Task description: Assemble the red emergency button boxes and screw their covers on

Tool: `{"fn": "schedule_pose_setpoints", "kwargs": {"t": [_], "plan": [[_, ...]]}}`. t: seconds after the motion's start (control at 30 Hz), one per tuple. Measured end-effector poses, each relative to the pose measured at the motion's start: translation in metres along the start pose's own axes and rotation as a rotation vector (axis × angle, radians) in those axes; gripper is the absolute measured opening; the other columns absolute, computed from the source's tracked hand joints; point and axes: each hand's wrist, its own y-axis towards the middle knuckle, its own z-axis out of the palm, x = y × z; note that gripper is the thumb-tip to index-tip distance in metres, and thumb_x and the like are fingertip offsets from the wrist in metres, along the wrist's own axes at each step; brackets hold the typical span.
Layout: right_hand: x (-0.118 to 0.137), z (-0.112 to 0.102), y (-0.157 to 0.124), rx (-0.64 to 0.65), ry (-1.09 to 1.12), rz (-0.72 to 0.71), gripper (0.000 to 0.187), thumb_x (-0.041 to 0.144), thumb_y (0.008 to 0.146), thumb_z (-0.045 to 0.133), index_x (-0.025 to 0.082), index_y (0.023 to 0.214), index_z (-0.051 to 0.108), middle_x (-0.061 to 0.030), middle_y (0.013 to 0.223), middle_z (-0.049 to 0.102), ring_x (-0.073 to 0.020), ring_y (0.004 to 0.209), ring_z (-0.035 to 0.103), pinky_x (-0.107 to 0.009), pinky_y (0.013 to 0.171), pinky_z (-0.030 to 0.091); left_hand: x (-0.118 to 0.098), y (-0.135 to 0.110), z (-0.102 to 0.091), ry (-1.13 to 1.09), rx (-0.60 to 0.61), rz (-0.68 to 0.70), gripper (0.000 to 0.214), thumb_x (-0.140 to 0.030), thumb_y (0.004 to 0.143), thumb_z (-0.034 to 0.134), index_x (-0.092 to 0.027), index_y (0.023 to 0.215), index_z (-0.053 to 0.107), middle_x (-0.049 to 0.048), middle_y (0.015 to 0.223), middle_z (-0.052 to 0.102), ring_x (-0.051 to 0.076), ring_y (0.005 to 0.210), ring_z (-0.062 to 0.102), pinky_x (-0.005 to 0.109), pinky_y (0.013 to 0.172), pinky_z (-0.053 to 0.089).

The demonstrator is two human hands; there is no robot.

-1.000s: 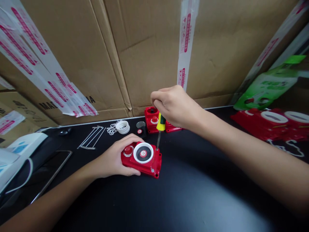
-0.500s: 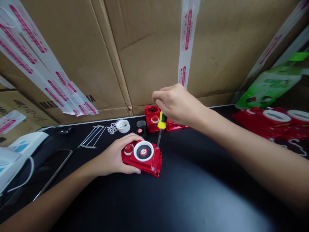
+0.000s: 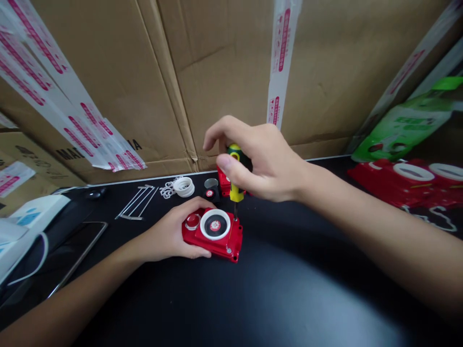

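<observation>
My left hand (image 3: 173, 231) is closed round the left end of a red housing (image 3: 231, 238) on the black tabletop. On the housing are a white ring (image 3: 229, 230) round a black disc with a red-and-white emblem, a red button (image 3: 192, 221) and a screw (image 3: 229, 250) at the near right corner. A screwdriver (image 3: 237, 193) with a yellow-and-green handle stands nearly upright, its tip at the far right corner. My right hand (image 3: 264, 159) is round its handle, thumb against it and the index finger lifted away. The palm side of the handle is hidden.
Behind stand white rings (image 3: 183, 187), a small black part (image 3: 210, 193) and another red housing (image 3: 223, 182). Metal rods (image 3: 136, 202) lie left. More red housings (image 3: 405, 180) and a green bottle (image 3: 405, 125) are at right. A cardboard box (image 3: 224, 72) walls off the back.
My right hand has loosened from a tight fist, turning so that the thumb and raised index finger show. The screwdriver is now more upright. My left hand and the housing have barely moved.
</observation>
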Motion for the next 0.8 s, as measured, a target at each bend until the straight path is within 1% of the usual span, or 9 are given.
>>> {"fn": "schedule_pose_setpoints", "kwargs": {"t": [0.07,0.13,0.2,0.27,0.37,0.43,0.53,0.63,0.8], "plan": [[0.004,-0.003,0.006,0.024,-0.096,0.060,0.030,0.038,0.109,0.039,0.018,0.114,0.061,-0.0029,0.085,0.070,-0.0170,0.075,0.067,-0.030,0.072,0.044,0.001,0.000,0.001,-0.006,-0.001,0.004,0.075,-0.032,0.068,0.099,-0.024,0.131,0.060,0.0087,0.132,0.069,0.030,0.119,0.071,0.043,0.105,0.056],[0.009,-0.005,0.010,0.030,-0.283,0.134,0.041,0.051,0.110,0.037,0.019,0.110,0.062,-0.0009,0.071,0.063,-0.0199,0.071,0.067,-0.030,0.066,0.039,0.002,0.000,0.001,-0.011,-0.003,-0.006,0.076,-0.032,0.068,0.099,-0.024,0.132,0.060,0.0088,0.132,0.069,0.030,0.119,0.070,0.043,0.104,0.057],[0.013,-0.006,0.012,0.032,-0.455,0.192,0.050,0.062,0.108,0.038,0.020,0.107,0.063,-0.0008,0.063,0.056,-0.0233,0.067,0.066,-0.031,0.064,0.034,0.002,-0.001,0.001,-0.008,-0.007,-0.004,0.076,-0.032,0.068,0.099,-0.023,0.132,0.060,0.0088,0.132,0.070,0.030,0.119,0.070,0.043,0.104,0.057],[0.015,-0.006,0.014,0.053,-0.517,0.242,0.049,0.063,0.106,0.041,0.020,0.106,0.062,-0.0004,0.061,0.052,-0.0229,0.060,0.061,-0.031,0.061,0.029,0.002,-0.001,0.001,0.003,-0.012,0.018,0.075,-0.032,0.068,0.099,-0.023,0.131,0.060,0.0085,0.132,0.069,0.030,0.119,0.070,0.042,0.104,0.057],[0.016,-0.006,0.015,0.077,-0.421,0.284,0.031,0.050,0.103,0.050,0.021,0.109,0.058,0.0011,0.064,0.053,-0.0180,0.054,0.049,-0.031,0.058,0.026,0.003,0.000,0.001,0.017,-0.024,0.054,0.075,-0.031,0.069,0.099,-0.023,0.132,0.060,0.0081,0.131,0.069,0.029,0.118,0.071,0.041,0.102,0.058],[0.016,-0.006,0.014,0.065,-0.328,0.261,0.026,0.045,0.100,0.054,0.021,0.110,0.057,0.0014,0.070,0.057,-0.0163,0.055,0.046,-0.032,0.057,0.027,0.003,0.000,0.002,0.023,-0.031,0.065,0.075,-0.030,0.068,0.099,-0.024,0.131,0.060,0.0078,0.130,0.069,0.028,0.117,0.071,0.040,0.102,0.058],[0.015,-0.008,0.012,0.081,-0.241,0.189,0.024,0.042,0.100,0.056,0.022,0.114,0.056,0.0019,0.075,0.062,-0.0156,0.056,0.045,-0.033,0.059,0.028,0.004,0.000,0.002,0.019,-0.034,0.078,0.074,-0.030,0.068,0.100,-0.024,0.131,0.060,0.0075,0.128,0.070,0.028,0.116,0.071,0.041,0.103,0.058],[0.015,-0.010,0.010,0.111,-0.192,0.127,0.025,0.040,0.102,0.054,0.023,0.120,0.055,0.0026,0.077,0.067,-0.0155,0.054,0.046,-0.033,0.059,0.028,0.006,0.000,0.003,0.013,-0.046,0.085,0.077,-0.030,0.067,0.100,-0.024,0.133,0.059,0.0086,0.130,0.069,0.029,0.118,0.070,0.045,0.106,0.057],[0.012,-0.014,0.009,0.168,-0.116,0.119,0.025,0.034,0.103,0.053,0.022,0.125,0.052,0.0017,0.084,0.071,-0.0155,0.058,0.053,-0.033,0.060,0.032,0.005,0.000,0.003,0.024,-0.063,0.071,0.078,-0.034,0.068,0.099,-0.024,0.135,0.059,0.0104,0.132,0.069,0.032,0.122,0.070,0.050,0.108,0.056]]}}
